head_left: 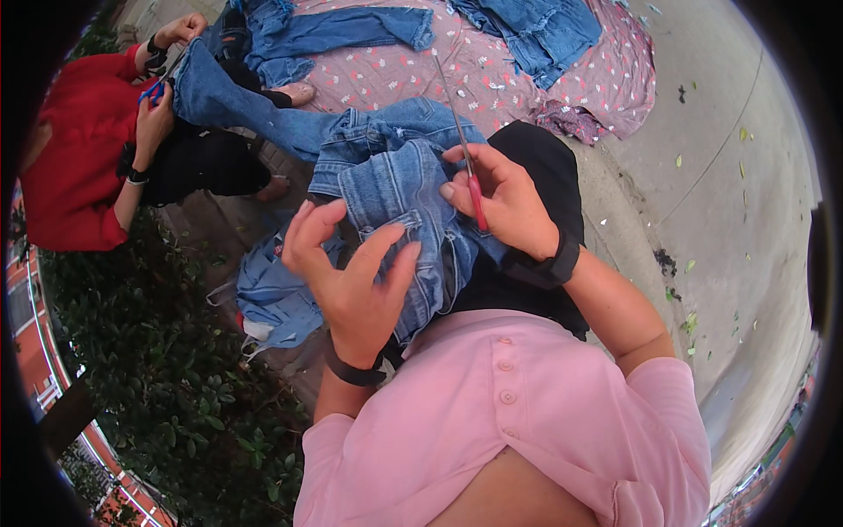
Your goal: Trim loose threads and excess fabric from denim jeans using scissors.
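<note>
Blue jeans (pixel 382 180) lie bunched across my lap, with a frayed patch near their middle. My left hand (pixel 351 272) is over the near left part of the denim. Its fingers are spread and curved, with the index finger and thumb close to the frayed patch; whether they touch it I cannot tell. In my right hand (pixel 509 198) are red-handled scissors (pixel 477 198), seen edge-on. Their long thin blades point up and away, past the jeans. One leg of the jeans stretches left to a co-worker in red (pixel 79 132), who holds its end and blue-handled scissors (pixel 154 90).
A pink patterned cloth (pixel 378 75) lies on the ground ahead, with more denim pieces (pixel 549 39) on it. Light blue denim (pixel 277 294) is heaped on the paving at my left. A leafy bush (pixel 167 351) stands beside it. Concrete (pixel 702 176) spreads to the right.
</note>
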Demonstrator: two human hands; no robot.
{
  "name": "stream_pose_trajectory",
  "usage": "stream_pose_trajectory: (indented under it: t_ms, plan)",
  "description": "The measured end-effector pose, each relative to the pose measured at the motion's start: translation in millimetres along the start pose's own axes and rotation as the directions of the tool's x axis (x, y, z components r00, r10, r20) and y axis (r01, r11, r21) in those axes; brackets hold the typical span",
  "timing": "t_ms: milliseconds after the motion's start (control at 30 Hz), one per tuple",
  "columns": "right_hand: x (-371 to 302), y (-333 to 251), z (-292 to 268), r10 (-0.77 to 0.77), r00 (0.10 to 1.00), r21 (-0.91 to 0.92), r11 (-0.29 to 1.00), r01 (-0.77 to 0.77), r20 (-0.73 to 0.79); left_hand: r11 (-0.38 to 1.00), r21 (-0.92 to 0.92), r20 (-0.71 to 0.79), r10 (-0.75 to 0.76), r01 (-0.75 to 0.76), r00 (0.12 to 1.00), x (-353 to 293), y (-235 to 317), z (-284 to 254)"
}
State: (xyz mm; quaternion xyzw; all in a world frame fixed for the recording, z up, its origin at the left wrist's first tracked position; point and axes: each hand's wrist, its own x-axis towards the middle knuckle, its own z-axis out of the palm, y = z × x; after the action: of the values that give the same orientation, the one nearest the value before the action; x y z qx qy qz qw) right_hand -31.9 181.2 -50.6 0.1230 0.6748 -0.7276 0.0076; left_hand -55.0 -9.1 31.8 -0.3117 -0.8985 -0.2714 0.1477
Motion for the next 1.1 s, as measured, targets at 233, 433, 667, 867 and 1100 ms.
stream_pose_trajectory:
  t_ms: [233, 433, 667, 867, 1100]
  plan:
    - [-4.6, 0.6, 5.2, -0.022, 0.998, -0.046, 0.999, 0.020, -0.056, 0.993, 0.043, 0.043, -0.109, 0.107, 0.993, -5.7, 17.6, -9.6]
    - [-6.7, -0.4, 8.7, -0.038, 0.998, 0.003, 0.999, 0.038, -0.042, 0.982, -0.027, 0.037, -0.186, 0.187, 0.982, -6.0, 15.4, -0.9]
    - [-8.6, -0.6, 8.8, -0.053, 0.997, -0.045, 0.998, 0.050, -0.058, 0.983, -0.041, 0.108, -0.173, 0.178, 0.979, -3.4, 11.6, 5.3]
    - [-9.6, 1.8, 5.8, -0.058, 0.995, -0.076, 0.996, 0.052, -0.075, 0.971, -0.099, 0.139, -0.205, 0.220, 0.969, -3.7, 10.4, 5.2]
    - [-17.2, -3.7, -2.7, -0.104, 0.993, -0.034, 0.994, 0.103, -0.061, 0.979, -0.139, 0.132, -0.128, 0.146, 0.983, -3.7, 12.1, -4.1]
